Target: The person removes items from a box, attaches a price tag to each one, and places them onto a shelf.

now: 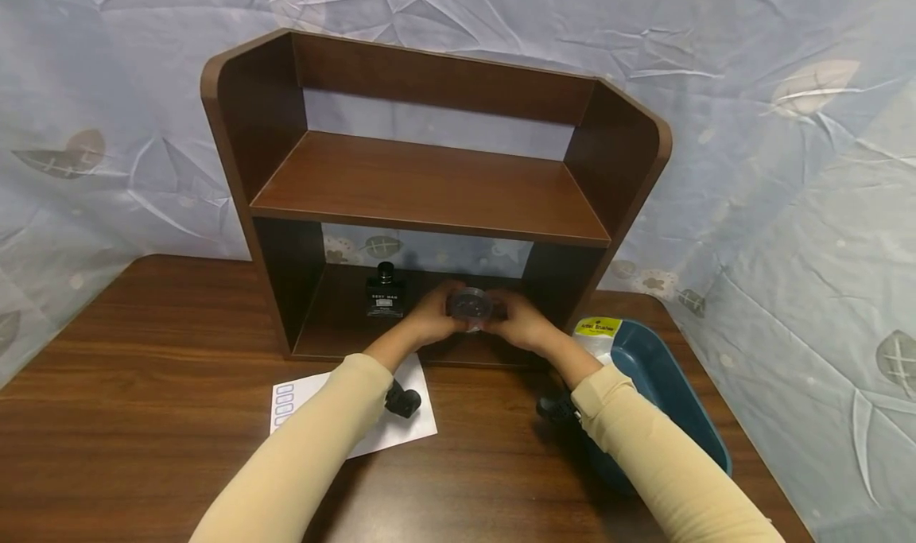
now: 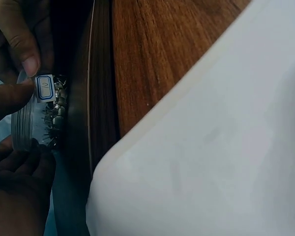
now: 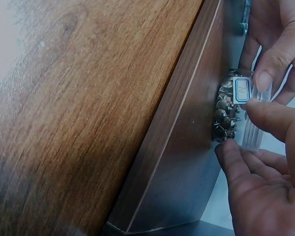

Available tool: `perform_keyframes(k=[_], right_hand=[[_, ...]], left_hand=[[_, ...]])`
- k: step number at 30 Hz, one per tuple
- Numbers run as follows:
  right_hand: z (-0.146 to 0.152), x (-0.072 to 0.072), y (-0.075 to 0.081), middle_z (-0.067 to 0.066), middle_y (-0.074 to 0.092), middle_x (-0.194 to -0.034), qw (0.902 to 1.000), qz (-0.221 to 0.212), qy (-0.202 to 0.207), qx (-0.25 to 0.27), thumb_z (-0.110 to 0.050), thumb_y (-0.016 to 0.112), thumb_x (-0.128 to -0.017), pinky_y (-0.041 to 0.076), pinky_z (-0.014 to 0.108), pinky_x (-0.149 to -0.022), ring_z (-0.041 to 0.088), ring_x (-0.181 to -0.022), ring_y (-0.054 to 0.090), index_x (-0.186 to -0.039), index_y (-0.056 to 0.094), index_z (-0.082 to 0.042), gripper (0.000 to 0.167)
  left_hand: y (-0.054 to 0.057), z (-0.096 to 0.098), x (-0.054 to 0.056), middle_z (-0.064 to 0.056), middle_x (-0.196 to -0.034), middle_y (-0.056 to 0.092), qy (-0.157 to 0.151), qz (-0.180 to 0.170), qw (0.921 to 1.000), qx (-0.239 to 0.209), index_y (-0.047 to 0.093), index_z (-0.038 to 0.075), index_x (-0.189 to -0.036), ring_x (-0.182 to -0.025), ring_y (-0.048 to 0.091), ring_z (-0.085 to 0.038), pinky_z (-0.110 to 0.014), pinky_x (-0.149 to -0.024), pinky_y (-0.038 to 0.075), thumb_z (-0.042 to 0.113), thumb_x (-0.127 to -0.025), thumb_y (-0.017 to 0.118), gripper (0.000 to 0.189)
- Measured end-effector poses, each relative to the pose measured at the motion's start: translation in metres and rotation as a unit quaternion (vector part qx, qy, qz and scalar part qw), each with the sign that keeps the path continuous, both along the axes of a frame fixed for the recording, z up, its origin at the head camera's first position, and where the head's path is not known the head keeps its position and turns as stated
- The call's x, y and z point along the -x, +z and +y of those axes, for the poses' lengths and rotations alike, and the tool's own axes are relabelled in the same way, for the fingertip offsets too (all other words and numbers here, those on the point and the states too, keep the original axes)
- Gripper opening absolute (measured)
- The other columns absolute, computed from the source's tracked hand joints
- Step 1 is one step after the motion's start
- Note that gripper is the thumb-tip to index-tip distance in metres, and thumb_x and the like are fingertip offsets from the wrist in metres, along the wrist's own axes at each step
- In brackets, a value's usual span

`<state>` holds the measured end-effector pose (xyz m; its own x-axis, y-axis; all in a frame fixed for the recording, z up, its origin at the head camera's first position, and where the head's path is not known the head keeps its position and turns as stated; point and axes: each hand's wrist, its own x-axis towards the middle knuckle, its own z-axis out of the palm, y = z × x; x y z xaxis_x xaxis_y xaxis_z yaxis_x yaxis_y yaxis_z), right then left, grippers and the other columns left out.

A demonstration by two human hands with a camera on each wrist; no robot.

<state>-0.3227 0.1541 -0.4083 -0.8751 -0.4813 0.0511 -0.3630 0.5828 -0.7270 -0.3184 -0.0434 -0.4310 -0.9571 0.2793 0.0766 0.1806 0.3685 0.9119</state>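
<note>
Both hands hold a small round clear jar with a lid (image 1: 470, 304) at the lower compartment of a brown shelf (image 1: 429, 181). My left hand (image 1: 432, 314) grips it from the left, my right hand (image 1: 521, 320) from the right. Metal thumbtacks (image 3: 223, 118) fill the bottom of the jar. A blue-bordered number label (image 2: 45, 88) is on its side, and both thumbs touch it or lie right beside it. The jar's base is close to the lower board; whether it touches, I cannot tell. Left of the hands stands a black perfume bottle (image 1: 385, 295).
A white sheet with outlined labels (image 1: 424, 425) lies on the wooden table (image 1: 143, 416) under the left forearm. To the right, a blue plastic tray (image 1: 669, 376) contains a pack marked Artist Brushes (image 1: 598, 327). Patterned fabric (image 1: 801, 249) hangs behind and to the right.
</note>
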Motion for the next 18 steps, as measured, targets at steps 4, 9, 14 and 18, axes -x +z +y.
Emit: perform_keyframes(k=[4,9,14,18], right_hand=[[-0.0007,-0.0005,0.0002,0.031,0.06,-0.141,0.9999,-0.008,-0.006,-0.003,0.0,0.068,-0.096,0.052,0.057,-0.111,0.048,-0.132,0.06,-0.143,0.051,0.01,0.051],[-0.0017,-0.0017,-0.0008,0.031,0.061,-0.14,0.9999,-0.001,-0.01,-0.007,0.0,0.069,-0.095,0.052,0.057,-0.111,0.048,-0.131,0.06,-0.142,0.052,0.011,0.051],[-0.0033,-0.0022,-0.0006,0.031,0.062,-0.139,0.9998,0.003,-0.016,-0.013,0.001,0.069,-0.094,0.053,0.056,-0.111,0.048,-0.13,0.061,-0.141,0.053,0.011,0.05],[-0.004,-0.002,-0.0015,0.031,0.061,-0.14,0.9997,-0.002,-0.019,-0.013,0.001,0.069,-0.094,0.052,0.055,-0.111,0.048,-0.131,0.061,-0.141,0.053,0.011,0.051]], left_hand=[[-0.0005,-0.0004,0.0001,-0.025,-0.143,0.057,0.001,0.0,1.0,-0.005,0.048,-0.002,-0.143,-0.135,0.056,-0.042,-0.052,-0.119,0.045,-0.001,-0.086,0.078,0.065],[-0.0004,-0.0018,-0.0011,-0.026,-0.146,0.055,0.0,0.002,1.0,-0.003,0.046,-0.003,-0.145,-0.137,0.055,-0.042,-0.052,-0.121,0.043,-0.001,-0.086,0.078,0.067],[-0.0007,-0.002,-0.0008,-0.026,-0.146,0.055,0.001,0.001,1.0,0.003,0.045,-0.003,-0.147,-0.138,0.054,-0.042,-0.053,-0.121,0.043,0.0,-0.086,0.079,0.069],[-0.0014,-0.0018,-0.0005,-0.026,-0.145,0.055,0.002,-0.002,1.0,0.002,0.045,-0.003,-0.146,-0.137,0.055,-0.043,-0.053,-0.12,0.044,-0.001,-0.086,0.079,0.069]])
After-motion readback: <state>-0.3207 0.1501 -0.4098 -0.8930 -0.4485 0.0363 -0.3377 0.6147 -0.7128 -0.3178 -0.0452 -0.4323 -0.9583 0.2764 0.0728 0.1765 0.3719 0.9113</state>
